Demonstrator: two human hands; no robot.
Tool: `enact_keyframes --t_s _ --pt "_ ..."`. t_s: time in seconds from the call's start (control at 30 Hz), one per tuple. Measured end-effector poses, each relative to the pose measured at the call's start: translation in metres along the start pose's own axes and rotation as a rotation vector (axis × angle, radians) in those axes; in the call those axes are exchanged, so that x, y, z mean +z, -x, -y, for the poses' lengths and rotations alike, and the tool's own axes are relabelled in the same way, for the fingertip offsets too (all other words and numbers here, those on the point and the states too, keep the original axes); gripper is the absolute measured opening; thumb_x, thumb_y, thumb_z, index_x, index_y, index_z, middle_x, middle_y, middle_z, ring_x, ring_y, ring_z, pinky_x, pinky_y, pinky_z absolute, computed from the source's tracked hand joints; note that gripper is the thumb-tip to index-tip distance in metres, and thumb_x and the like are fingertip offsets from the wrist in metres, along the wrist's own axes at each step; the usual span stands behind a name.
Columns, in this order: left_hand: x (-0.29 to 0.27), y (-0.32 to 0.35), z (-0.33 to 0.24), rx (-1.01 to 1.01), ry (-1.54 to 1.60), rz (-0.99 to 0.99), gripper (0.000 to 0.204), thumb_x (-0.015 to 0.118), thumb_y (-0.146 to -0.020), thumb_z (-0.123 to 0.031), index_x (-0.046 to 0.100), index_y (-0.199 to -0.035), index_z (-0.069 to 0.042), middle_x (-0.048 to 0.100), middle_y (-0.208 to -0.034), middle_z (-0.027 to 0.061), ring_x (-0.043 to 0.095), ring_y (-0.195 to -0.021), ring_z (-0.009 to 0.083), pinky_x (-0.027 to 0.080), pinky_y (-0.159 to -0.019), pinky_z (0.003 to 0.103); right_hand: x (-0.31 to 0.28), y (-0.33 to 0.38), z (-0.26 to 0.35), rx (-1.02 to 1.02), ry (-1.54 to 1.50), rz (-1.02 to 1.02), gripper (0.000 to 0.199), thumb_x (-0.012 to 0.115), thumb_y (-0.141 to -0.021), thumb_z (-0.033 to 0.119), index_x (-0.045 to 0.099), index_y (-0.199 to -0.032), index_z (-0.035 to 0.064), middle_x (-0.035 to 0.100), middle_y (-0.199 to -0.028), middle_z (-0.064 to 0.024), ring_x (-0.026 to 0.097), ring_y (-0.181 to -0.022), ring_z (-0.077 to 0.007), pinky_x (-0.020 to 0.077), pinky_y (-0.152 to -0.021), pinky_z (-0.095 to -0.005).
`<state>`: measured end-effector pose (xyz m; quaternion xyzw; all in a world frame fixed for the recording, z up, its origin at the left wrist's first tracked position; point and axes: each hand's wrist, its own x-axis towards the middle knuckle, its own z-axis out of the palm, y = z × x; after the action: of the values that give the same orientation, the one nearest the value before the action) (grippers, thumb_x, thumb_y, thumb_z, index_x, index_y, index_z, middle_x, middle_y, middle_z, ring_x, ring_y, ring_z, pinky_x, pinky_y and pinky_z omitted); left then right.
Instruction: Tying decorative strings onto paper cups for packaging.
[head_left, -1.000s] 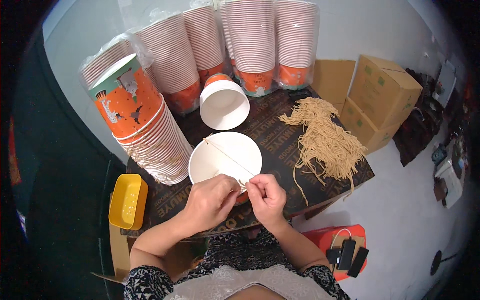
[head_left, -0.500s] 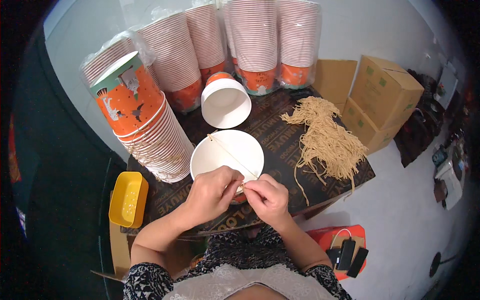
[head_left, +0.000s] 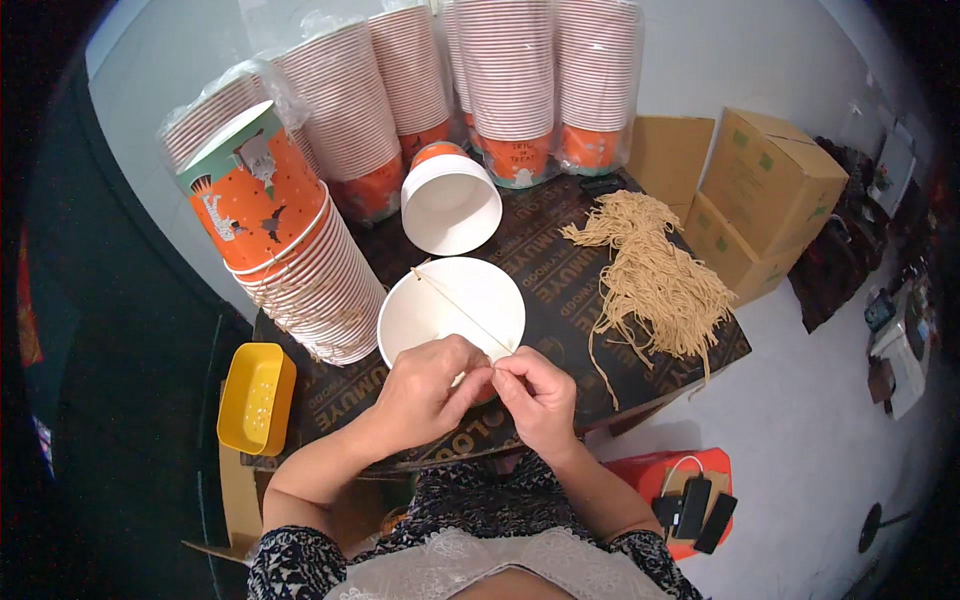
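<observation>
A white-lined paper bucket [head_left: 415, 325] stands in front of me with its mouth facing up. A thin tan cord [head_left: 463, 309] stretches across that mouth from a hole near the far left rim to the near right side. My left hand [head_left: 425, 392] is closed at the bucket's near rim, thumb and fingers pinched together. Against it, my right hand [head_left: 540, 402] also pinches, and the fingertips of both meet at the cord's near end. The knot or end between them is mostly hidden by my fingers.
A leaning stack of orange patterned buckets [head_left: 318, 290] with cords stands left, beside a yellow tray [head_left: 283, 385] holding small white bits. A bundle of tan cords [head_left: 660, 285] lies right. Another bucket [head_left: 452, 205] lies tipped behind. Wrapped bucket stacks [head_left: 508, 75] and cardboard boxes [head_left: 770, 185] line the back.
My fingers have shifted slightly at the near rim, with the left hand's fingertips closing in toward the right hand's. The bucket has moved very slightly left.
</observation>
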<state>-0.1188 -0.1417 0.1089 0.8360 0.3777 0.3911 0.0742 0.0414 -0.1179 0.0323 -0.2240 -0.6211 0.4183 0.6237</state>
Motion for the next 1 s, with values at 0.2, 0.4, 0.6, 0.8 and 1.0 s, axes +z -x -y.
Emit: enact_keyframes --t_s 0.2,0.4,0.6,0.8,1.0 --pt "0.001 0.005 0.003 -0.043 -0.029 -0.021 0.01 0.065 -0.084 -0.001 0.055 -0.088 -0.001 0.06 -0.078 0.0157 0.061 -0.069 0.0352 0.049 -0.06 0.041 -0.011 0.0 0.009 -0.183 0.328 -0.046 0.013 0.072 -0.082 -0.003 0.066 -0.092 0.0027 0.054 -0.08 -0.0049 0.054 -0.063 -0.0113 0.0418 -0.052 -0.0243" --pt "-0.007 0.006 0.004 -0.039 -0.079 -0.022 0.009 0.063 -0.083 0.001 0.054 -0.086 -0.001 0.058 -0.076 0.0162 0.06 -0.072 0.0376 0.051 -0.07 0.043 -0.028 0.004 0.009 -0.258 0.411 0.023 0.016 0.068 -0.079 -0.007 0.057 -0.085 0.0025 0.052 -0.087 -0.0106 0.052 -0.071 -0.0209 0.0429 -0.059 -0.031" --pt "-0.012 0.016 0.007 -0.063 -0.039 -0.028 0.008 0.063 -0.083 -0.002 0.055 -0.083 -0.001 0.056 -0.071 0.015 0.061 -0.072 0.0364 0.047 -0.099 0.052 -0.029 0.009 0.008 -0.329 0.388 0.14 0.017 0.056 -0.077 -0.011 0.048 -0.083 0.0034 0.048 -0.088 -0.012 0.052 -0.076 -0.0245 0.0438 -0.068 -0.0323" --pt "-0.024 0.031 0.016 -0.092 0.03 -0.001 0.007 0.062 -0.082 -0.003 0.055 -0.082 -0.003 0.059 -0.076 0.0125 0.061 -0.072 0.0319 0.034 -0.11 0.056 -0.021 -0.005 0.027 -0.303 0.522 0.316 0.02 0.066 -0.08 -0.002 0.058 -0.098 0.0023 0.056 -0.077 -0.0112 0.056 -0.066 -0.0268 0.045 -0.059 -0.0362" --pt "-0.004 0.06 0.014 -0.237 0.0 -0.581 0.05 0.07 -0.078 -0.009 0.049 -0.122 0.003 0.042 -0.138 0.0238 0.044 -0.128 0.0398 0.036 -0.107 0.046 -0.014 -0.008 0.013 -0.281 0.662 0.213 0.018 0.071 -0.081 0.002 0.064 -0.098 0.0013 0.063 -0.078 -0.0139 0.062 -0.06 -0.0267 0.0486 -0.056 -0.0334"
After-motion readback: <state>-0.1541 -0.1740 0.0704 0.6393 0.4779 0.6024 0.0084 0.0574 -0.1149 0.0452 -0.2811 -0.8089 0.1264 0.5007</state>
